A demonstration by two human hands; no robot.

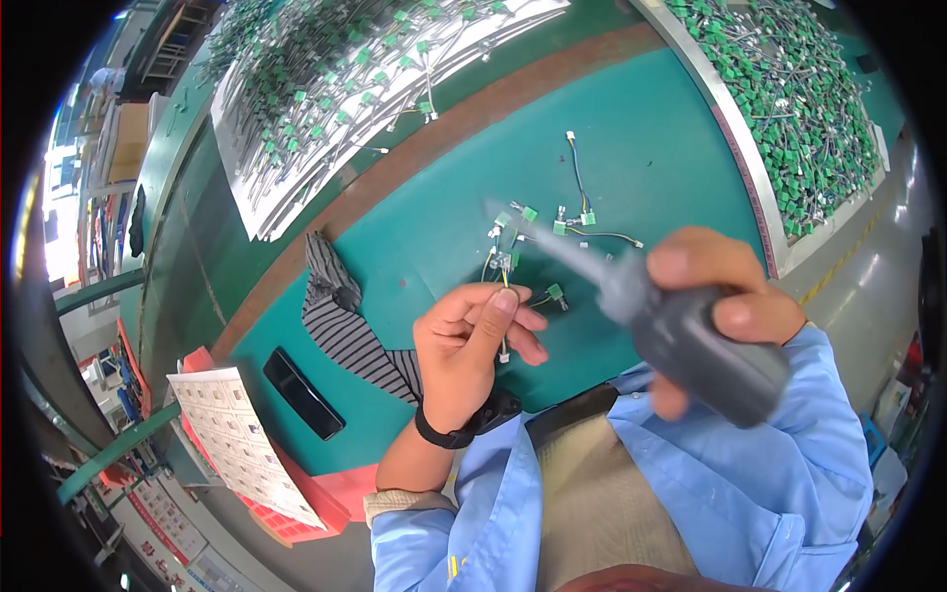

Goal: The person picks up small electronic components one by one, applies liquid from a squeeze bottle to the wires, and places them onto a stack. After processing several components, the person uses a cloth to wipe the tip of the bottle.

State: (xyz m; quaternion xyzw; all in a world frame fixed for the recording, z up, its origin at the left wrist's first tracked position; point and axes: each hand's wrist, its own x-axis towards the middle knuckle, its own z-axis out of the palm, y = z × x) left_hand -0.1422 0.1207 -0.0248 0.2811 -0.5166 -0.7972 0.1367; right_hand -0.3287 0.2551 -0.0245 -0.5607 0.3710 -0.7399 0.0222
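My left hand (464, 340) pinches a short wire cable (506, 280) between thumb and fingers. The cable's upper end carries a green connector (515, 259), and a white plug (504, 358) hangs below the fingers. In my right hand (725, 281) is a dark squeeze bottle (705, 350), tilted, with its long thin grey nozzle (572, 257) pointing up-left toward the connector. Bottle and hand are blurred, and whether the tip touches anything I cannot tell. Several similar cables lie just beyond, among them one with a green connector (588, 218) and another green connector (554, 292) beside my left fingers.
A heap of green-connector cables fills a metal-edged tray (730, 133) on the right. More cables lie across a white sheet (240, 187) at the far left. A striped cloth sleeve (345, 331), a black phone (304, 393), a printed sheet (247, 439) and a red bin (345, 488) are at left.
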